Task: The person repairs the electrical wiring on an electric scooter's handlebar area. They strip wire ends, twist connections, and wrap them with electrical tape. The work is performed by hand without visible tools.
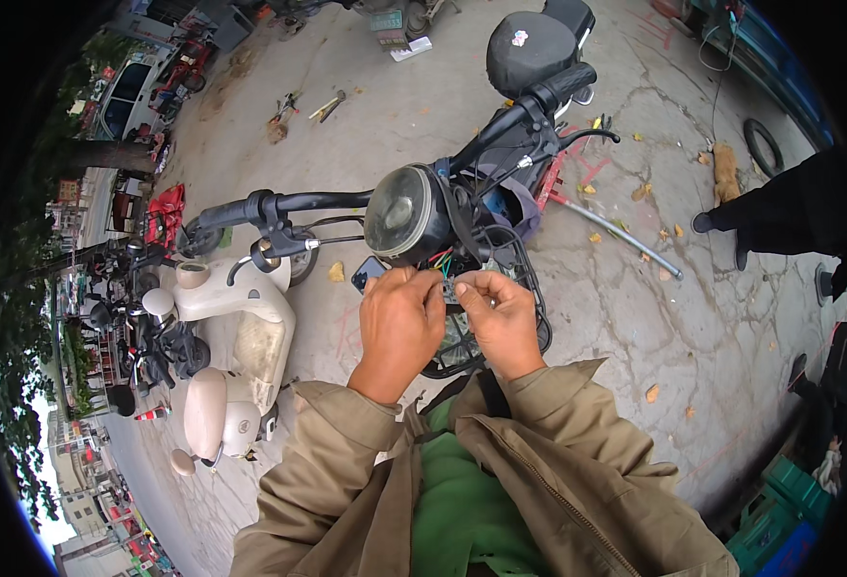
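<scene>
Just below the round headlight (399, 212) of an electric scooter, both my hands meet over its black front basket (543, 322). Thin coloured wires (442, 261), green and red among them, come out behind the headlight and run down to my fingertips. My left hand (399, 322) is closed in a pinch at these wires, its back toward me. Opposite it, almost touching, my right hand (500, 322) pinches the wire ends between thumb and forefinger. A small greyish piece shows between the fingertips, too small to name. Beside my left hand lies a dark phone (367, 274).
Black handlebars (323, 200) with brake levers spread above my hands. A cream scooter (241, 361) stands at the left. A metal pipe (625, 237) sticks out on the right, near a person's dark-trousered leg (779, 207). Tools (327, 106) lie on the cracked ground beyond.
</scene>
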Demonstrator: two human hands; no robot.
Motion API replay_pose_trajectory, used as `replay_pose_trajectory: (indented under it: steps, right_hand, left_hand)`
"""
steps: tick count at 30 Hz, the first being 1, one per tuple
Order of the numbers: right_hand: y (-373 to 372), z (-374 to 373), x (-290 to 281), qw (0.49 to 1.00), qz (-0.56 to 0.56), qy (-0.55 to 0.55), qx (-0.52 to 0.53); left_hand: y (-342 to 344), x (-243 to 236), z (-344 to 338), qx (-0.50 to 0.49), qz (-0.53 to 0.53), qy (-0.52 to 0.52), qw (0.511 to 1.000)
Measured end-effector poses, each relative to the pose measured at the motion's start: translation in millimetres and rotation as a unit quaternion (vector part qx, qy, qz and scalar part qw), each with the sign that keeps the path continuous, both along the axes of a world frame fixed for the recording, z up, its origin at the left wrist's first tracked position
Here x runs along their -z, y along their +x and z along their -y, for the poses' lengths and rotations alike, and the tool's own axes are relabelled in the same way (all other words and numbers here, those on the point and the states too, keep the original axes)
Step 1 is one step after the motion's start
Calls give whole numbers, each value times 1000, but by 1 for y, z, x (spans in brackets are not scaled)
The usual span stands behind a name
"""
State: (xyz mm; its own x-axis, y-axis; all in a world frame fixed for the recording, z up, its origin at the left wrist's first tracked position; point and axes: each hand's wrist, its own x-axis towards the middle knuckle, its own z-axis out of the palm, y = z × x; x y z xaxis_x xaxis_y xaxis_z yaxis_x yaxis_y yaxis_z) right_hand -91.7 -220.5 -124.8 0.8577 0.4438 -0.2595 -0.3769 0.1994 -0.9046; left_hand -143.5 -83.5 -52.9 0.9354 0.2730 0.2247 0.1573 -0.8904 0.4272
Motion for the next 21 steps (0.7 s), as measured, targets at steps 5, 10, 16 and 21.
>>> replay_pose_trajectory:
  steps: [5, 10, 16, 21]
  right_hand:
    - [1, 6, -4, 997, 71, -36, -10]
    - [4, 6, 2, 990, 128, -50, -6]
    - [12, 4, -7, 971, 228, -65, -26]
    - [24, 24, -16, 946, 299, -114, -52]
  left_hand:
    - [3, -3, 7, -1, -25, 35, 999]
    - [3, -1, 15, -20, -20, 98, 995]
    - [6, 4, 17, -25, 7, 116, 993]
    - [1, 7, 10, -40, 2, 54, 998]
